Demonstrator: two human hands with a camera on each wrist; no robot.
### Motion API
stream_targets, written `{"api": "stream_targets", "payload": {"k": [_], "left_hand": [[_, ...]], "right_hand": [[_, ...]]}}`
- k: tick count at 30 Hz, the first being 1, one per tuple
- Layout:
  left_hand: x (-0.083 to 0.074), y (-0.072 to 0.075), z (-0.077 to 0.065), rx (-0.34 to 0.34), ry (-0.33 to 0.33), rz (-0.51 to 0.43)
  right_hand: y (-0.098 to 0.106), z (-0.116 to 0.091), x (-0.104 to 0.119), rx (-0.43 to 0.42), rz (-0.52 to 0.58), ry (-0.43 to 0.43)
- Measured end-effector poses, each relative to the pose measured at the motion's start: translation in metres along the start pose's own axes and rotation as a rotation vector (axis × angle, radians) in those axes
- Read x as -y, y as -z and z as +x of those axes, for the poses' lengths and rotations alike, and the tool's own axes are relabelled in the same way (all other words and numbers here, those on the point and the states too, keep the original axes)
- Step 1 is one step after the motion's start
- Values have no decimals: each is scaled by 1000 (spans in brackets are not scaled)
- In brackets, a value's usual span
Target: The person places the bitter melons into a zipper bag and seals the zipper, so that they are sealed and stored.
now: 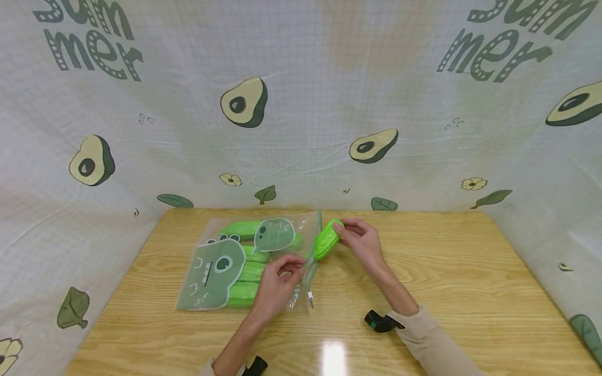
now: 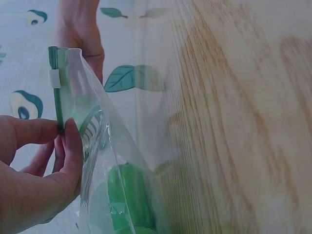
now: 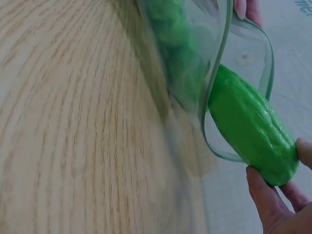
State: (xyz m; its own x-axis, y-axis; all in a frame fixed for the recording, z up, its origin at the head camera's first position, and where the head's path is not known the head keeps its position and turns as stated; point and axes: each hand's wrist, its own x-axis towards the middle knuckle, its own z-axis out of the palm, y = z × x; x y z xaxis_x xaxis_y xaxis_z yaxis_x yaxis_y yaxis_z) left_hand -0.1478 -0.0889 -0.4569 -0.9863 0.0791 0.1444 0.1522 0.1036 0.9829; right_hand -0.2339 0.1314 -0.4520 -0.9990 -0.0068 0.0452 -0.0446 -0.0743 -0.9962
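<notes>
A clear slider bag (image 1: 199,282) with a green cartoon monster print lies flat on the table, its mouth toward the right. Several bright green toy cucumbers (image 1: 244,293) show through the plastic. Thumb and fingers of my left hand (image 1: 276,286) pinch the green-edged rim of the mouth, and the white slider (image 2: 55,78) sits farther along that edge. At the mouth, my right hand (image 1: 363,244) grips another toy cucumber (image 3: 253,127) by its outer end. In the right wrist view, its other end passes inside the opened rim (image 3: 218,73).
The wooden table (image 1: 451,282) extends to both sides of the bag and in front of it. A pale cloth (image 1: 301,125) printed with avocados and leaves hangs behind the table and along both sides. Black straps with devices (image 1: 382,321) sit at both wrists.
</notes>
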Motion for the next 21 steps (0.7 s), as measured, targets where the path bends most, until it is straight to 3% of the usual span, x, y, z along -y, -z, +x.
{"api": "stream_targets", "payload": {"k": [21], "left_hand": [[-6, 1, -1, 2, -7, -8]], "right_hand": [[-21, -4, -9, 52, -18, -10]]}}
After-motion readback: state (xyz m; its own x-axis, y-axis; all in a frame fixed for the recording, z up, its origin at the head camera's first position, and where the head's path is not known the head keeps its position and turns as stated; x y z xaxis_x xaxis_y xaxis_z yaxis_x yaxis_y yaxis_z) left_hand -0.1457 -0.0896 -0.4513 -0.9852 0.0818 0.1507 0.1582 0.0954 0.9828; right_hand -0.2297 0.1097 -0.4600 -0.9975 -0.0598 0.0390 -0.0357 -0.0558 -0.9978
